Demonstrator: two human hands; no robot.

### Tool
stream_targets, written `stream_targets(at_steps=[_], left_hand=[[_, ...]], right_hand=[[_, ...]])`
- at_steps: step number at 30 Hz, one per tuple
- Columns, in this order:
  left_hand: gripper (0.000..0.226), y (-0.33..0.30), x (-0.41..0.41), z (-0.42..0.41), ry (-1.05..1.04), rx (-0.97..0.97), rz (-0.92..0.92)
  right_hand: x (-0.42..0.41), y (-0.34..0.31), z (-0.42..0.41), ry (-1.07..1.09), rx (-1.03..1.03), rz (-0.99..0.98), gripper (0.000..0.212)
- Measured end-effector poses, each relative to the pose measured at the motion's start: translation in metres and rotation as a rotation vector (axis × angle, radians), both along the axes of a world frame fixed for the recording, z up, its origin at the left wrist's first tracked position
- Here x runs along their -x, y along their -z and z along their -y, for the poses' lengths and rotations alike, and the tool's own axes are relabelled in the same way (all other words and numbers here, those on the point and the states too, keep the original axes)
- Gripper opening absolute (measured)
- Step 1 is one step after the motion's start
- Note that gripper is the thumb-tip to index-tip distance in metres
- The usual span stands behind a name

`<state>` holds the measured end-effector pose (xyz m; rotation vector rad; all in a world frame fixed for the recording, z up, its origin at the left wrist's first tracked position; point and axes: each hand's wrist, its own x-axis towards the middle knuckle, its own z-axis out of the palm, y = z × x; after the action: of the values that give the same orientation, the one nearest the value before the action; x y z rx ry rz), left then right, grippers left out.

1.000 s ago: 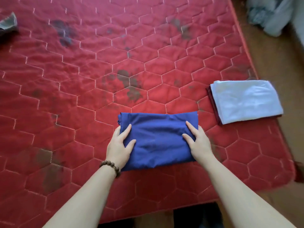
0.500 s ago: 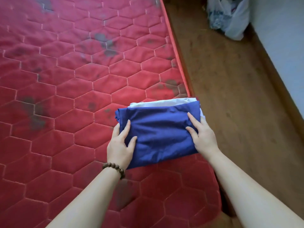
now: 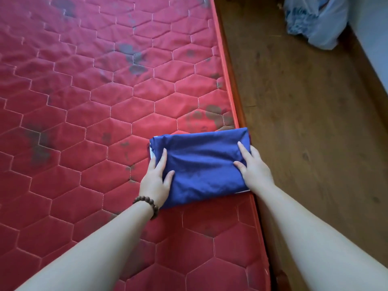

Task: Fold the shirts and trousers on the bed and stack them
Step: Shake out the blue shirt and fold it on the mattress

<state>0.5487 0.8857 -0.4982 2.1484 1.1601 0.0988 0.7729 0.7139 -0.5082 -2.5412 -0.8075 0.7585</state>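
A folded blue garment (image 3: pixel 201 162) lies on top of a folded white garment, of which only thin slivers (image 3: pixel 150 153) show, at the right edge of the red quilted mattress (image 3: pixel 105 114). My left hand (image 3: pixel 155 181) grips the blue garment's left end, with thumb and forefinger on top of the cloth. At the right end my right hand (image 3: pixel 254 169) holds it the same way. A beaded bracelet (image 3: pixel 147 203) is on my left wrist. The bottom of the stack is hidden.
The mattress edge (image 3: pixel 237 114) runs just beside the stack, and brown wooden floor (image 3: pixel 304 122) lies to the right. A pale plastic bag (image 3: pixel 315 19) sits on the floor at the top right, next to a white wall.
Both hands carried the folded blue garment from the middle of the mattress to the right and set it on the white folded garment, which is now almost fully covered.
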Motion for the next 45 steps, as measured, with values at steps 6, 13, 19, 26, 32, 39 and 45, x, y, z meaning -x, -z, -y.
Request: stream_targets(at_steps=[6,13,19,26,32,39,45], left_hand=[[0.070,-0.003,0.002,-0.005,0.029,0.013,0.035],[0.054,-0.021,-0.017,0.009,0.093,-0.493,-0.016],[0.059,0.015,-0.038,0.016,0.348,-0.465,-0.246],[0.062,0.040,-0.038,0.004,0.340,-0.470,-0.294],[0.067,0.035,-0.039,0.003,0.346,-0.415,-0.345],[0.073,0.020,-0.047,-0.005,0.322,-0.437,-0.295],[0.074,0.029,-0.045,-0.013,0.317,-0.485,-0.262]], right_hand=[[0.007,-0.004,0.004,-0.004,-0.018,0.012,0.061],[0.035,-0.030,-0.027,-0.066,-0.101,0.680,0.052],[0.096,0.006,-0.097,-0.444,-0.062,0.486,0.053],[0.072,0.034,-0.086,-0.497,0.042,0.496,0.059],[0.024,0.038,-0.042,-0.201,0.182,0.481,0.068],[0.020,0.027,-0.046,-0.234,0.294,0.369,0.070],[0.060,0.012,-0.089,-0.329,0.068,0.695,0.060]])
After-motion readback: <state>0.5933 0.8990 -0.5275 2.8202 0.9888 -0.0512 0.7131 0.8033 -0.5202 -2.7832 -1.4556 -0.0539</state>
